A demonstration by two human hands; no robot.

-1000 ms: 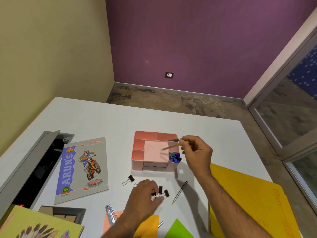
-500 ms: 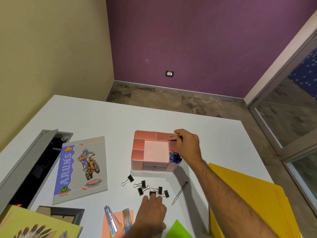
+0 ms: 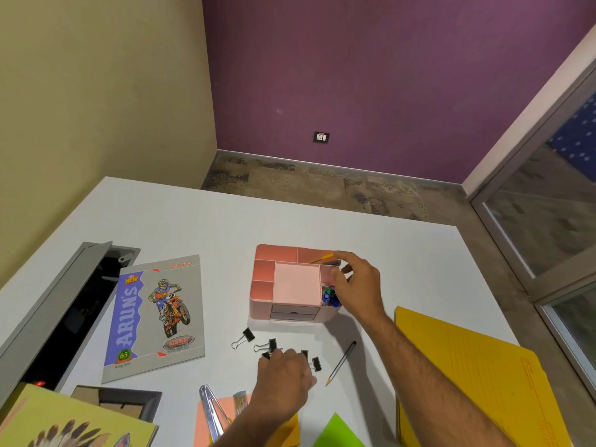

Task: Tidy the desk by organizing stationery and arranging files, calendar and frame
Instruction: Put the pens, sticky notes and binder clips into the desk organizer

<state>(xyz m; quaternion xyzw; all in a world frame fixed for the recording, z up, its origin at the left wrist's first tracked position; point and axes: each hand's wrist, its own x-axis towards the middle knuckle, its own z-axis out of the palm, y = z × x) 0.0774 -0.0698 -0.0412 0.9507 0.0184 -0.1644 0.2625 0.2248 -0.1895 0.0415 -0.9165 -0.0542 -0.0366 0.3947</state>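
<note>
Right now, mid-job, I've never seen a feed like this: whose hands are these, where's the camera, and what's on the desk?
There is no machine: one head-worn camera looks down at a person's bare hands. The right hand is at the pink organizer, by a yellow pencil and a dark pen in its back compartment; whether it grips them is unclear. The left hand rests on the black binder clips. On the white desk also lie a loose pencil, a notebook, a yellow file, a frame and coloured papers.
</note>
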